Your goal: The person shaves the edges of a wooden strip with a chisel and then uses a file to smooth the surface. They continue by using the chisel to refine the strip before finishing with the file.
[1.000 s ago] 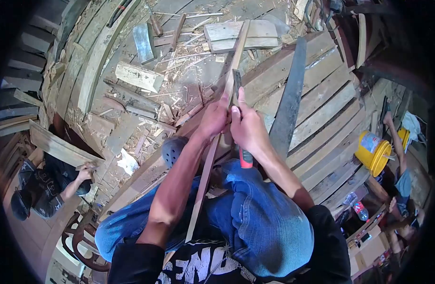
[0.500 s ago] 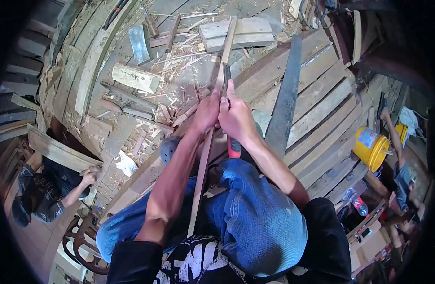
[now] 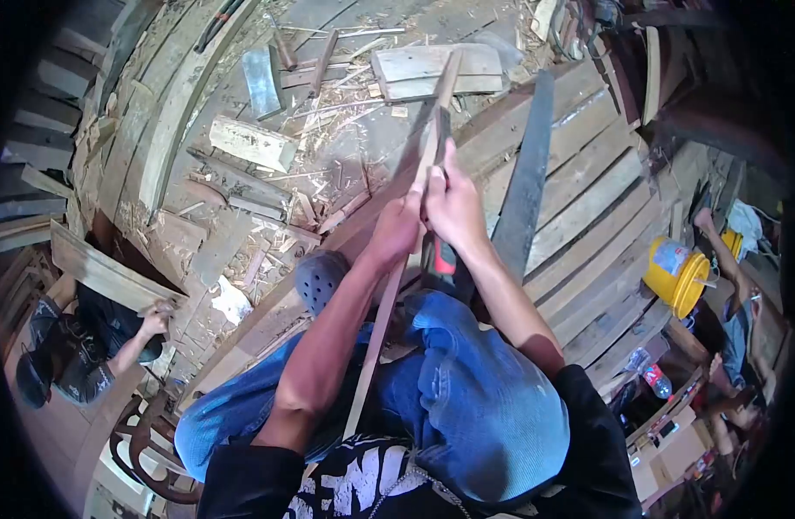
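Observation:
A long thin wooden strip [image 3: 379,346] runs from my lap up and away from me, its far end over a short board [image 3: 397,65]. My left hand [image 3: 395,229] is closed around the strip near its middle. Right beside it, my right hand [image 3: 455,208] is wrapped round a narrow dark tool with a red end [image 3: 445,257], which looks like a knife. The tool's dark front part lies along the strip, beyond my fingers. My right index finger is stretched forward along it.
A handsaw blade [image 3: 527,164] lies on wooden planks [image 3: 579,233] to the right. Wood offcuts [image 3: 252,143] and shavings cover the floor ahead. At left, a person [image 3: 82,355] holds a curved board [image 3: 103,268]. A yellow bucket [image 3: 689,287] and a bottle [image 3: 657,379] stand right.
Both hands have shifted slightly to the right and towards me, with the tool. The far end of the strip has swung right and a little nearer.

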